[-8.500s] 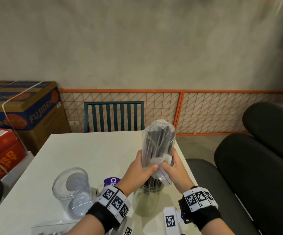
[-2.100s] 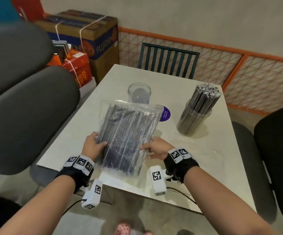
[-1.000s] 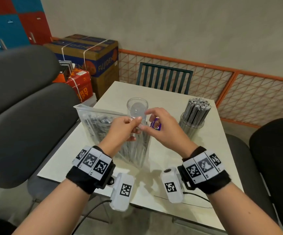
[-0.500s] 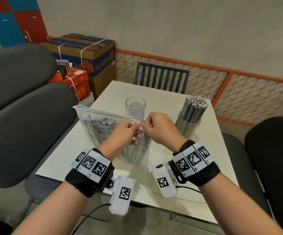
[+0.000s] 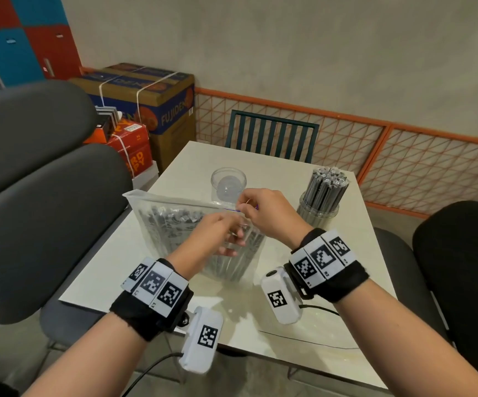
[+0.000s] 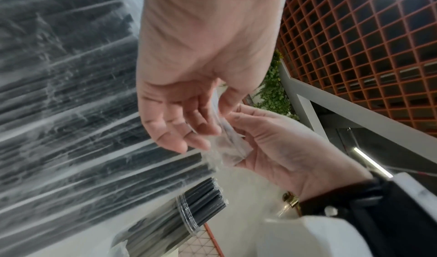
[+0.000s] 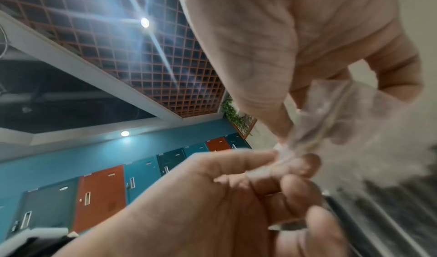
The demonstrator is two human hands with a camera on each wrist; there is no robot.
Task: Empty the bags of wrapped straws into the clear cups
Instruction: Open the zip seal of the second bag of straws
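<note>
A clear zip bag point(image 5: 172, 224) full of dark wrapped straws stands upright on the white table point(image 5: 332, 325). My left hand point(image 5: 217, 224) and right hand point(image 5: 258, 210) both pinch the bag's top right corner at the zip strip. In the left wrist view the left hand point(image 6: 189, 126) and the right hand point(image 6: 264, 148) hold the clear flap point(image 6: 229, 147) between them, beside the bag point(image 6: 71, 111). The right wrist view shows the same pinch on the flap point(image 7: 307, 135). Behind the bag stands an empty clear cup point(image 5: 228, 183). A second clear cup point(image 5: 318, 209) at the right is packed with straws point(image 5: 328, 184).
Grey padded chairs point(image 5: 31, 210) crowd the table's left side and black ones point(image 5: 461, 282) the right. A teal slatted chair point(image 5: 272, 136) stands at the far edge. Cardboard boxes point(image 5: 152, 101) sit at the back left, before an orange mesh fence point(image 5: 404, 161).
The bag went from lying flat under both hands to standing upright. Both hands came together at its top corner, and the right hand has since pulled slightly away to the right.
</note>
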